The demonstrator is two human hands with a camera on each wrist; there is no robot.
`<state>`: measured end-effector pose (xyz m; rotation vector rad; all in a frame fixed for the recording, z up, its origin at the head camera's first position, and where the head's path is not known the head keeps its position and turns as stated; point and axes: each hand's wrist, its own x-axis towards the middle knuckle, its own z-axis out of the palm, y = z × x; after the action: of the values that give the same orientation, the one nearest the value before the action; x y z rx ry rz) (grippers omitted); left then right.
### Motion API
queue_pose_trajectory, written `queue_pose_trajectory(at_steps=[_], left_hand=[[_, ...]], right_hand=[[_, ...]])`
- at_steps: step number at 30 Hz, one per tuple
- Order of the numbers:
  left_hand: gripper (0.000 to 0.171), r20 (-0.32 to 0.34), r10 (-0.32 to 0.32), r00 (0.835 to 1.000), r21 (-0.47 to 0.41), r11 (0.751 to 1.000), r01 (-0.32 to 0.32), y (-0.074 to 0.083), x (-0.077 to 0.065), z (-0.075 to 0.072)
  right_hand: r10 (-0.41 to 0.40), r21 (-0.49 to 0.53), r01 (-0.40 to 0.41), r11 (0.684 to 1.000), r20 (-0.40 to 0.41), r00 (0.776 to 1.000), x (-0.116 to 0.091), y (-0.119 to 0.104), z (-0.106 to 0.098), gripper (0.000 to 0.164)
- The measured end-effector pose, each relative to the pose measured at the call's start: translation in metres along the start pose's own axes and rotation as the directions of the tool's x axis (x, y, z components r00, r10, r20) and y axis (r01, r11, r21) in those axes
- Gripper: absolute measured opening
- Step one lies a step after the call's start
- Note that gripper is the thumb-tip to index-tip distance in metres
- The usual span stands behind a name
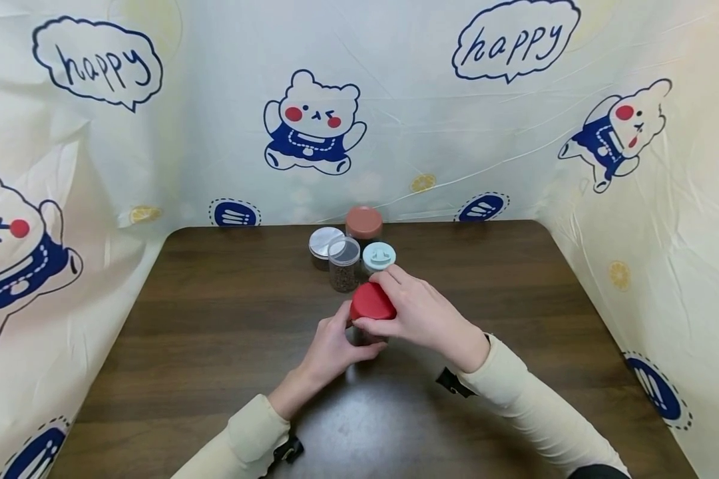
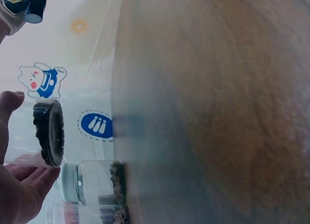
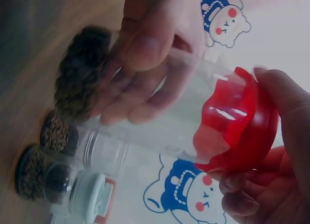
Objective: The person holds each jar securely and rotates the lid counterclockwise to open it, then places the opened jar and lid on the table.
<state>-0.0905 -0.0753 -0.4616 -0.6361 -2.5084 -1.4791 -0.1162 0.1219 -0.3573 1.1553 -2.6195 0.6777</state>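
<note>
Over the middle of the table, both hands hold a clear jar (image 3: 177, 137) with a red lid (image 1: 371, 301). My left hand (image 1: 329, 349) grips the transparent body, thumb and fingers on opposite sides. My right hand (image 1: 425, 309) grips the red lid from above, its thumb and fingers around the rim. Dark grainy contents (image 3: 82, 74) fill the bottom of the jar. In the left wrist view the jar's dark base (image 2: 50, 133) shows raised above the tabletop. Just behind the hands stands a jar with a pale green lid (image 1: 379, 255).
Grouped with the green-lidded jar are a clear-topped jar (image 1: 343, 269), a white-lidded jar (image 1: 326, 241) and a jar with a brownish-red lid (image 1: 364, 221). The brown wooden table (image 1: 216, 319) meets a printed cloth (image 1: 407, 146) at the back and sides.
</note>
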Motion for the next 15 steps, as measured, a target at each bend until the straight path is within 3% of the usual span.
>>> queue_pose_trajectory(at_steps=[6,11,15], left_hand=[[0.067,-0.005,0.005,1.0,-0.003,1.0,-0.005,0.002,0.0005,0.0],[0.067,-0.01,0.004,1.0,0.005,1.0,-0.004,0.0013,0.0002,0.0002],[0.069,-0.01,-0.018,1.0,0.013,1.0,0.018,-0.0006,-0.0005,0.0008]], right_hand=[[-0.059,0.031,0.058,0.998,0.031,0.998,0.0007,0.0025,-0.0038,0.053],[-0.024,-0.015,0.024,1.0,0.029,0.999,0.0015,0.0016,-0.0047,0.059],[-0.047,-0.023,0.047,0.999,0.032,0.998,0.0023,0.001,-0.0045,0.05]])
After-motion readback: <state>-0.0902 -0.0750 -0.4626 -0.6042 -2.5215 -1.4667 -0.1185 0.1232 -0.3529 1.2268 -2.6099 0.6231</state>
